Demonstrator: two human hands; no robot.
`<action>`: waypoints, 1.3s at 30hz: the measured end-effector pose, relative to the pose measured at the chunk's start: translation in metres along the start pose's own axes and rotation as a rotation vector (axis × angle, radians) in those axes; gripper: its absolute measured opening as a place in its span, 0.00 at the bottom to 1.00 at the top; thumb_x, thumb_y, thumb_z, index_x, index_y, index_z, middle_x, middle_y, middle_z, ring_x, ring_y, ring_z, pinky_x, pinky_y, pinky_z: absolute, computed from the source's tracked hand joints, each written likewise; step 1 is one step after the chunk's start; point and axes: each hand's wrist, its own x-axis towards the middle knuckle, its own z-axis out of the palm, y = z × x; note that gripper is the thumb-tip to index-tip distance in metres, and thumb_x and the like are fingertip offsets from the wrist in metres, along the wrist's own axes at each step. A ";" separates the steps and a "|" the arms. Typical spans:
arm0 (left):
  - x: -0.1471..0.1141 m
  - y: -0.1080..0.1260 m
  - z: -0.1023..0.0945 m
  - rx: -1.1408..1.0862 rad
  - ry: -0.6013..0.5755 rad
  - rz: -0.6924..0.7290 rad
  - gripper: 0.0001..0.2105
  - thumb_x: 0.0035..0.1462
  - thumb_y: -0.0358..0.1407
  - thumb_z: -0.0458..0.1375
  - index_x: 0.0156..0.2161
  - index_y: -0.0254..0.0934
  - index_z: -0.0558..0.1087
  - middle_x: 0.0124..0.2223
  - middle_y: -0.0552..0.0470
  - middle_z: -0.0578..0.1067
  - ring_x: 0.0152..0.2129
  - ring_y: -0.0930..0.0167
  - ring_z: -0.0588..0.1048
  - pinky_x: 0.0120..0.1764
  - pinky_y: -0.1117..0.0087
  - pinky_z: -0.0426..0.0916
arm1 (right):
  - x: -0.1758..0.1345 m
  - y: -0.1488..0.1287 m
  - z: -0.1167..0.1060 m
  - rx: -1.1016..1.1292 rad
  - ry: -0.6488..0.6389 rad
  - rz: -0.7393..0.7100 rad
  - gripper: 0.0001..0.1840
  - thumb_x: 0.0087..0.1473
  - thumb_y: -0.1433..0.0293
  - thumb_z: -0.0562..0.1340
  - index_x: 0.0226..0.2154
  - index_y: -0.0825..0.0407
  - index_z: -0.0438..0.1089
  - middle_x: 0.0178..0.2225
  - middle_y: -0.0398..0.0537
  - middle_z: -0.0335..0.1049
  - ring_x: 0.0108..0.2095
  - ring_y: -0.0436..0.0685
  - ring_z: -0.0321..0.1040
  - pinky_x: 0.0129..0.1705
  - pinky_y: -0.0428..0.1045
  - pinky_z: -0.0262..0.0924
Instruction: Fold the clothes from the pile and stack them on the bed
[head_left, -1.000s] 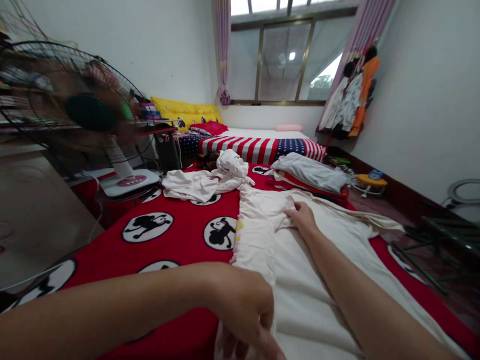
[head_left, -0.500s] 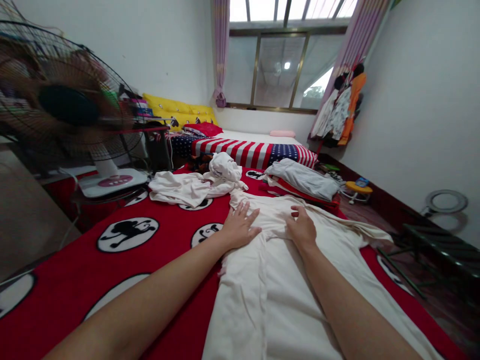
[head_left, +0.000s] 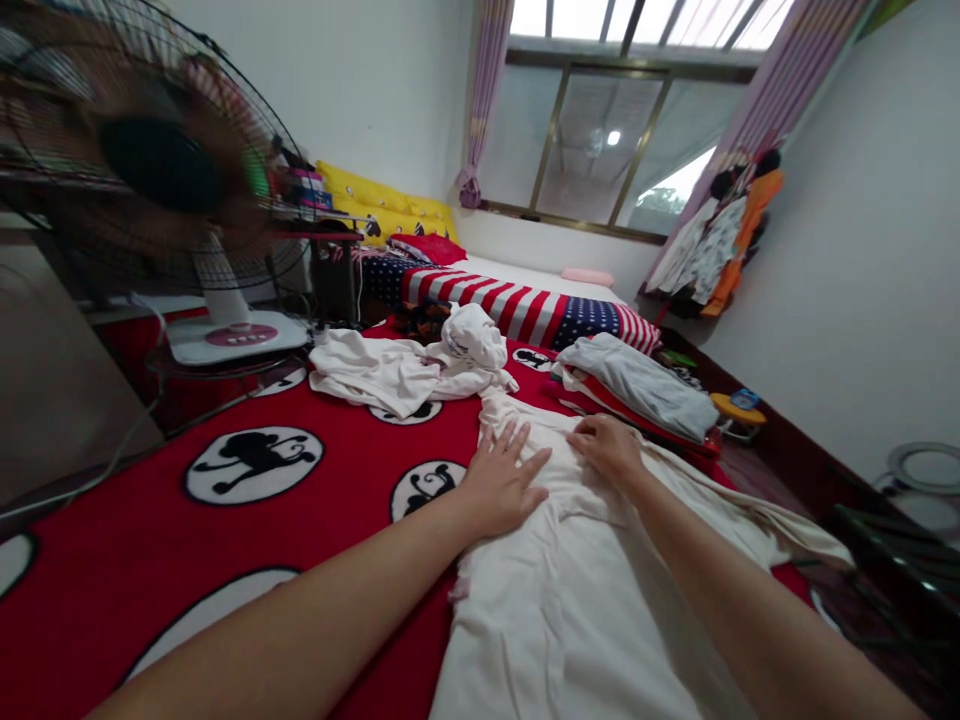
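A white shirt point(head_left: 570, 590) lies spread on a red blanket point(head_left: 360, 610) with monkey prints, its left part folded over. My left hand point(head_left: 504, 485) rests flat on the folded part near the top, fingers spread. Close by on the right, my right hand point(head_left: 611, 448) has its fingers bent and pressed together on the cloth near the top edge, pinching it. My palm hides the exact grip. What looks like a sleeve stretches out to the right.
Beyond the shirt lie a crumpled white garment point(head_left: 390, 368) and a folded clothes stack point(head_left: 637, 385). A running fan point(head_left: 161, 165) stands at the left. A bed point(head_left: 517, 305) is at the back; a small yellow stool point(head_left: 739, 410) is at the right.
The view has turned slightly left, so things sit further right. My right hand has come down onto the cloth and its fingers have closed. My left hand stays spread on the shirt.
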 end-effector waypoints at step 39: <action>0.002 -0.001 0.007 -0.073 -0.055 0.048 0.27 0.65 0.48 0.45 0.67 0.47 0.52 0.70 0.41 0.47 0.66 0.50 0.43 0.60 0.39 0.42 | 0.032 0.006 -0.027 -0.092 -0.086 0.033 0.21 0.46 0.50 0.63 0.19 0.51 0.72 0.20 0.47 0.69 0.24 0.54 0.65 0.26 0.47 0.50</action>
